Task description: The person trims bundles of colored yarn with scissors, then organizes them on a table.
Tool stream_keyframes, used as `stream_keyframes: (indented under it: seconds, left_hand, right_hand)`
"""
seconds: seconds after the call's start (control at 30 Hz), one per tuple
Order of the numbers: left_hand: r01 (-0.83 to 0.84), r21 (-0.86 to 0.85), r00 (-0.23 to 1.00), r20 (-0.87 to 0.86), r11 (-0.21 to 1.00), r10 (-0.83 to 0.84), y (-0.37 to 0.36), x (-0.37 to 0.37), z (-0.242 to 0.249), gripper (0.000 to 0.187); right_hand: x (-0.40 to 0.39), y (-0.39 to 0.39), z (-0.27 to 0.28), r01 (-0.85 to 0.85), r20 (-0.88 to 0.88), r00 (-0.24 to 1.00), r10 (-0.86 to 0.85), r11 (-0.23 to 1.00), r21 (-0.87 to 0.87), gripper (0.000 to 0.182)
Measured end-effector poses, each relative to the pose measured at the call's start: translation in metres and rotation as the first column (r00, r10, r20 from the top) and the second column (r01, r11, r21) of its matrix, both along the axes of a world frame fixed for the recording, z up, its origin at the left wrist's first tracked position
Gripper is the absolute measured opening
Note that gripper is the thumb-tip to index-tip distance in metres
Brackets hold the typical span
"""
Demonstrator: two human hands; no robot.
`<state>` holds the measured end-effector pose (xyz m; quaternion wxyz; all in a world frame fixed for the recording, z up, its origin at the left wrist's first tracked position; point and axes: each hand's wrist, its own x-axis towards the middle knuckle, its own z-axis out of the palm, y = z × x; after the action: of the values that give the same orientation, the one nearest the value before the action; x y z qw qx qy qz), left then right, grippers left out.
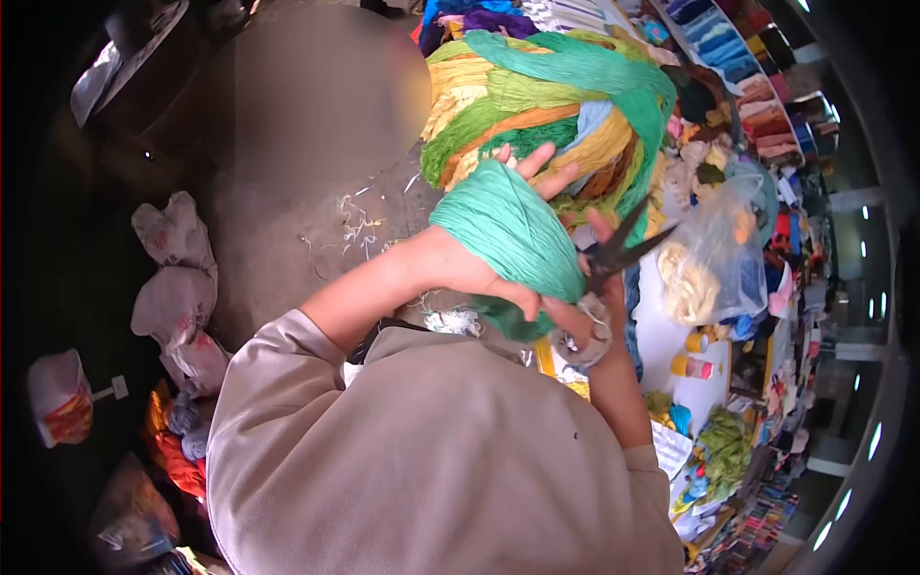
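Now the left hand point(498, 278) is gripping a green yarn skein point(513, 240) lying diagonally; the right hand point(599, 287) is clasping scissors point(618, 254), blades pointing upper right.

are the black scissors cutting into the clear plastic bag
No, the black scissors in the right hand sit beside the mint-green yarn skein, apart from the clear plastic bag.

Bright, even light in the middle; heavy fisheye bending, dark vignetted edges, one blurred patch upper left.
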<state>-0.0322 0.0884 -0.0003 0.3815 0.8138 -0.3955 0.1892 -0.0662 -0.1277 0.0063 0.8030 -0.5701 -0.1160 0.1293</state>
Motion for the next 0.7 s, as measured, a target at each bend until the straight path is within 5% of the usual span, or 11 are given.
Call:
stream_keyframes:
  seconds: [0.03,0.1,0.2,0.23,0.27,0.33,0.37,0.5,0.57,0.6,0.7]
  left_hand:
    - [0.020,0.013,1.000,-0.008,1.000,-0.020,0.001,0.000,-0.011,0.078]
    - [-0.021,0.021,1.000,0.020,1.000,0.021,-0.006,0.004,-0.048,0.076]
    - [-0.358,0.029,0.933,0.027,0.933,0.358,-0.015,0.019,-0.092,0.054]
    - [-0.383,0.032,0.924,0.027,0.923,0.382,-0.011,0.019,-0.097,0.047]
    - [-0.406,0.037,0.914,0.027,0.913,0.405,-0.006,0.019,-0.100,0.042]
    - [-0.351,0.023,0.936,-0.008,0.936,0.351,0.003,0.017,-0.096,0.040]
    - [-0.319,0.038,0.947,-0.035,0.947,0.320,0.012,0.016,-0.093,0.041]
    - [-0.311,0.117,0.948,-0.038,0.943,0.317,0.055,0.010,-0.081,0.092]
    - [-0.196,-0.458,0.939,-0.343,0.867,0.031,0.066,0.018,-0.086,0.104]
    - [-0.167,-0.523,0.928,-0.369,0.836,-0.046,0.073,0.029,-0.082,0.120]
    - [-0.130,-0.955,0.801,-0.260,0.267,-0.540,0.009,0.026,-0.040,0.128]
  right_hand:
    - [-0.008,-0.011,0.021,-0.016,0.120,0.992,0.041,0.978,-0.209,0.103]
    - [-0.013,-0.026,0.029,0.079,0.135,0.989,-0.052,0.976,-0.203,0.106]
    - [-0.024,-0.043,0.051,0.289,0.256,0.936,-0.243,0.944,-0.160,0.101]
    - [-0.026,-0.061,0.049,0.320,0.277,0.918,-0.284,0.942,-0.096,0.103]
    - [-0.009,-0.174,-0.011,0.311,-0.098,0.950,-0.295,0.893,0.325,0.100]
    - [-0.032,-0.107,0.041,0.493,0.478,0.794,-0.376,0.858,-0.144,0.089]
    - [-0.034,-0.119,0.039,0.529,0.490,0.777,-0.395,0.832,-0.169,0.084]
    - [-0.043,-0.172,0.016,0.626,0.379,0.740,-0.555,0.775,-0.086,0.073]
    - [-0.047,-0.190,-0.001,0.691,0.524,0.659,-0.540,0.709,-0.139,0.068]
    - [-0.049,-0.186,0.003,0.654,0.428,0.713,-0.555,0.746,-0.123,0.067]
    - [-0.050,-0.203,-0.023,0.507,0.243,0.857,-0.453,0.824,-0.252,0.077]
